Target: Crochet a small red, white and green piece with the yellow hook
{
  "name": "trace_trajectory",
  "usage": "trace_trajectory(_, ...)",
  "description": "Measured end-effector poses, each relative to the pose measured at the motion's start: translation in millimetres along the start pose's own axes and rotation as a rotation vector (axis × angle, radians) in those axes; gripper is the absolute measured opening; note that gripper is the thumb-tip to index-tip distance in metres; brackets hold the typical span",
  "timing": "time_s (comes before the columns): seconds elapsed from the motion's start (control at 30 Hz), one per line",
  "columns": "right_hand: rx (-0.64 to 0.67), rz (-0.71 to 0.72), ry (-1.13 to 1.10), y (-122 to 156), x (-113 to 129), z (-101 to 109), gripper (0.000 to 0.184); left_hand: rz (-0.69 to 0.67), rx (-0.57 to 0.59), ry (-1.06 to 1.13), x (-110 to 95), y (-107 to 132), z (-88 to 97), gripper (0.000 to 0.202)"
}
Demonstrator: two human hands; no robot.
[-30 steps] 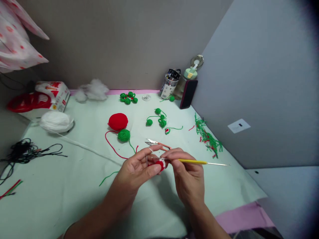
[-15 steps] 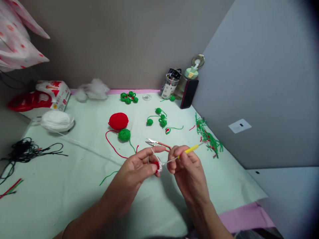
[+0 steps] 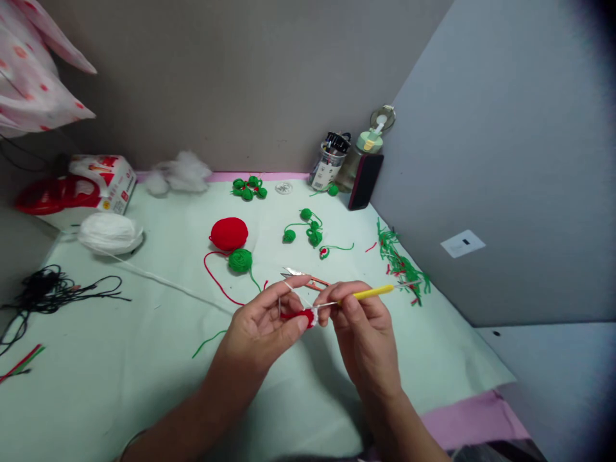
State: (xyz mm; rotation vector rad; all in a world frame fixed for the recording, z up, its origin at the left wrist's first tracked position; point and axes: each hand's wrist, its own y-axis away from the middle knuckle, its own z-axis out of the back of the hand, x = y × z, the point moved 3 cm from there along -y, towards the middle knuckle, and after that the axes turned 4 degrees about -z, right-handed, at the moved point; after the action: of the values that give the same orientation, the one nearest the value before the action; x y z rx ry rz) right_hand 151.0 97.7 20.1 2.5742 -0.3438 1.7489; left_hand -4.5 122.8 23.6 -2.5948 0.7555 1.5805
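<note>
My left hand [image 3: 262, 327] pinches a small red and white crochet piece [image 3: 308, 317] between thumb and fingers. White yarn [image 3: 180, 288] runs from the white ball [image 3: 110, 233] at the left to this hand and passes over its raised index finger. In my right hand [image 3: 362, 321] is a crochet hook with a yellow handle [image 3: 373, 292], held like a pencil. The hook's metal shaft points left and its tip meets the edge of the crochet piece. Just beyond my fingers lie scissors [image 3: 315, 282], partly hidden by the left index finger.
Red [image 3: 229, 234] and green yarn balls [image 3: 239, 261] lie left of centre, with small green crocheted pieces [image 3: 314, 237] farther back. Yarn scraps [image 3: 402, 263] lie at right, black cords [image 3: 43, 292] at left. A phone [image 3: 366, 182], pen jar [image 3: 328, 168] and bottle [image 3: 369, 142] stand behind.
The hook has turned nearer to level, its tip moving up to the edge of the crochet piece. My left index finger has shifted slightly left and the piece has rotated a little.
</note>
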Motion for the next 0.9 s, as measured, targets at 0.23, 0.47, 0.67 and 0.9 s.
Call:
trace_trajectory(0.23, 0.042, 0.032, 0.084, 2, 5, 3, 0.018, 0.028, 0.022, 0.022, 1, 0, 0.2, 0.031)
trace_trajectory(0.47, 0.063, 0.351, 0.444, 17, 13, 2, 0.02, 0.016, -0.004, -0.007, -2, -1, -0.4, 0.034)
trace_trajectory(0.67, 0.16, 0.563, 0.735, 24, 19, -4, 0.029, -0.037, -0.046, -0.052, 2, 1, -1.0, 0.039)
trace_trajectory(0.9, 0.029, 0.578, 0.948, 31, 10, -6, 0.05, 0.164, 0.016, 0.243, 9, -1, -5.8, 0.051)
